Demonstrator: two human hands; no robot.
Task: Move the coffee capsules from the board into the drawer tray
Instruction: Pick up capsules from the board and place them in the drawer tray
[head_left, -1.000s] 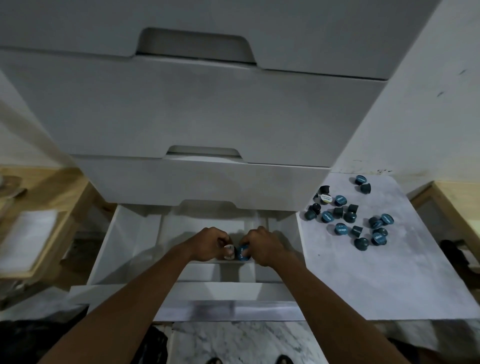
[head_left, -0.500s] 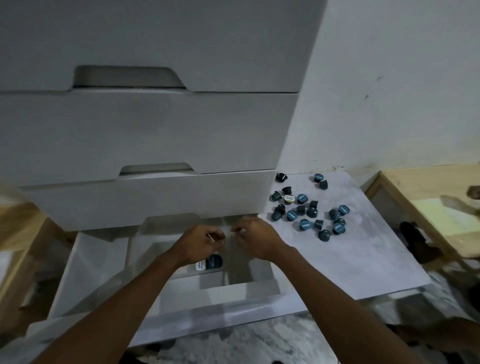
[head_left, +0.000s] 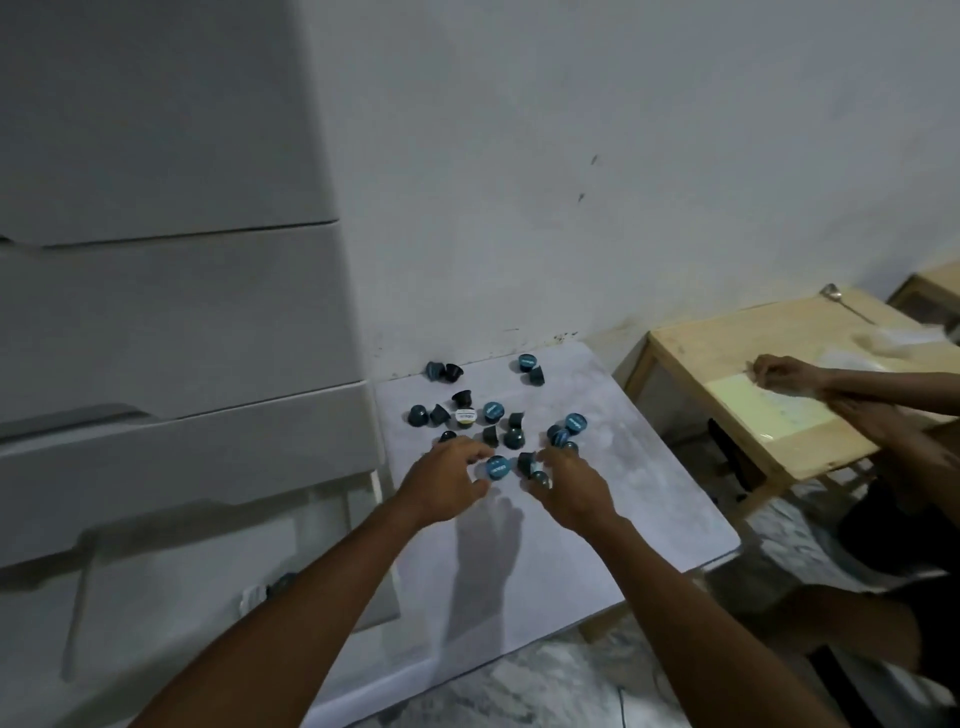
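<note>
Dim room, white wall and pale furniture

A plain white wall (head_left: 597, 156) with a few dark marks rises behind a grey-white drawer cabinet (head_left: 166, 312) at left; a light wooden table (head_left: 727, 364) stands at right on a marbled stone floor (head_left: 561, 680)

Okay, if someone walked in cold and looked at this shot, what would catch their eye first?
Probably the scatter of dark teal coffee capsules on the pale board at centre, with one white-labelled capsule standing out among them. Next, the left hand and right hand reaching in together at the cluster's near edge, fingers spread. At far right, another person's hands rest on a wooden table.
</note>
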